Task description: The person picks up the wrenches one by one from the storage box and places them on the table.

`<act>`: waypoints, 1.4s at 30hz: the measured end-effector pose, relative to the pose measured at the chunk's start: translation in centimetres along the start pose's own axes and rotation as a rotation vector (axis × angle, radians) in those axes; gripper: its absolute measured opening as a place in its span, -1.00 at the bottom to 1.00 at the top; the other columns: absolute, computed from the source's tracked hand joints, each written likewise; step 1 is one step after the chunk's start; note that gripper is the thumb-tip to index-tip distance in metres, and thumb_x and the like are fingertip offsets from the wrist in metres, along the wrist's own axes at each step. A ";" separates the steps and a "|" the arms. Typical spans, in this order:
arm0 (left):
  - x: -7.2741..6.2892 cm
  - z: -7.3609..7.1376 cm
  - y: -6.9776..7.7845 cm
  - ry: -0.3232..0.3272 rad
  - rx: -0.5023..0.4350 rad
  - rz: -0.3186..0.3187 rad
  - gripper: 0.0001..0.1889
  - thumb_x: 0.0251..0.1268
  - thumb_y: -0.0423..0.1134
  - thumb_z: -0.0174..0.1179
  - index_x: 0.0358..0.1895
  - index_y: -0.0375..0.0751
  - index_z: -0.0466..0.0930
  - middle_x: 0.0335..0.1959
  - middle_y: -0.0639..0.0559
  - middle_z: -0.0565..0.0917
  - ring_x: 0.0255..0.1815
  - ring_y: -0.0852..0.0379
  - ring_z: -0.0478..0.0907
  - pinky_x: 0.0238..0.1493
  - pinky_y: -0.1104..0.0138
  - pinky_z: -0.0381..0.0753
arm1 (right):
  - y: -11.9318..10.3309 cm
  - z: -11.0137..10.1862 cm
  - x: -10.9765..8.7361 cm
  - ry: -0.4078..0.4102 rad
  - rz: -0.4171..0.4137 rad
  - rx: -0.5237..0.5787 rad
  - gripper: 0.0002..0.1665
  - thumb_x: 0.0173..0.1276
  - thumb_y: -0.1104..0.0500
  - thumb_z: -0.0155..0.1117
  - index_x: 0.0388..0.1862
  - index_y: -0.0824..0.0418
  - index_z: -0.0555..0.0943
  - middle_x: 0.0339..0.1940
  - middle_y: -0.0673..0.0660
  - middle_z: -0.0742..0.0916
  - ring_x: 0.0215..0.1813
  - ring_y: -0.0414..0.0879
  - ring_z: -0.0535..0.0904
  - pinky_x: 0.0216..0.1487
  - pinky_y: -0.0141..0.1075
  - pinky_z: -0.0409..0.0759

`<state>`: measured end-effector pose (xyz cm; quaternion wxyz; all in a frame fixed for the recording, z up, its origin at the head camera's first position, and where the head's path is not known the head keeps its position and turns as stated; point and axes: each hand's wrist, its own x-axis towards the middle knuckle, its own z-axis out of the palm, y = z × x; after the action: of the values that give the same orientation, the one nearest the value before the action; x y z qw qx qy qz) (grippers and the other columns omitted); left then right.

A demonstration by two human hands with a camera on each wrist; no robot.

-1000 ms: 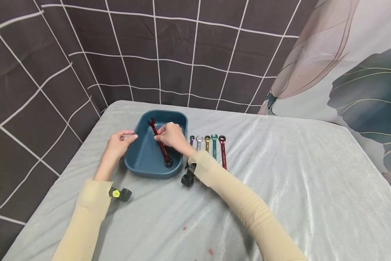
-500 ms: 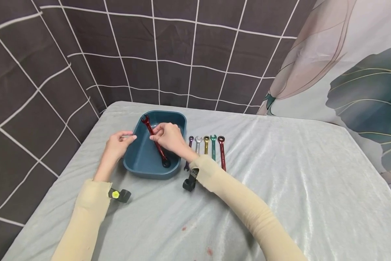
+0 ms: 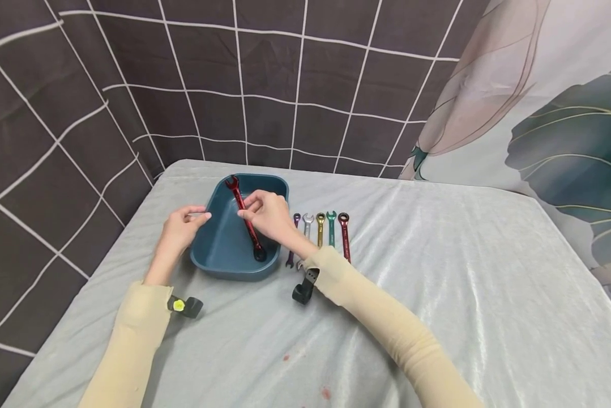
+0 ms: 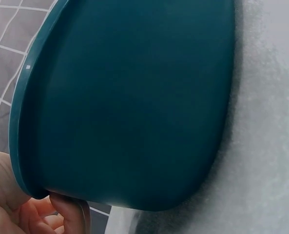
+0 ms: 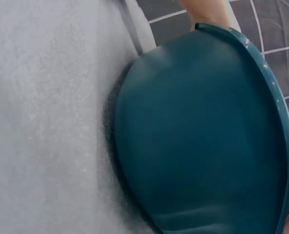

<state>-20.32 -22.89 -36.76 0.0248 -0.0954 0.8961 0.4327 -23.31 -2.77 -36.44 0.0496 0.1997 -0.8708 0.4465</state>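
A dark red combination wrench (image 3: 251, 231) slants inside the blue plastic tub (image 3: 216, 243). Its open jaw end points to the far left, and its dark ring end is down near the tub's front right corner. My right hand (image 3: 270, 216) pinches the wrench mid-shaft between thumb and fingers. At the tub's left side, my left hand (image 3: 180, 229) holds the rim; the left wrist view shows its fingers (image 4: 68, 212) curled by the tub wall (image 4: 134, 107). In the right wrist view the tub's side (image 5: 202, 131) hides the wrench and most of the right hand.
Right of the tub lies a row of wrenches: purple (image 3: 297, 220), silver (image 3: 307, 221), gold (image 3: 320, 226), green (image 3: 331, 228) and red (image 3: 344, 228). My right forearm (image 3: 381, 317) crosses over their near ends. Dark gridded cloth (image 3: 264, 73) hangs behind the pale-covered table (image 3: 438, 272).
The held wrench's open end has swung left and up a little, its ring end staying low in the tub. My right wrist has shifted slightly right; the left hand keeps its place.
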 end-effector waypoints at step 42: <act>-0.2 0.1 0.0 0.022 0.001 -0.001 -0.52 0.43 -0.04 0.05 0.25 -0.31 0.45 -0.15 -0.19 0.55 -0.37 0.19 0.40 -0.37 0.38 0.40 | -0.6 -5.1 -2.5 0.204 -0.046 0.297 -0.77 0.19 0.27 0.42 -0.26 0.36 0.58 -0.42 0.26 0.70 -0.44 -0.10 0.64 -0.35 -0.38 0.62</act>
<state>-20.13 -22.76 -36.77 0.0154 -0.1004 0.8966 0.4310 -21.31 1.78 -33.59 0.1177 0.1786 -0.7808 0.5870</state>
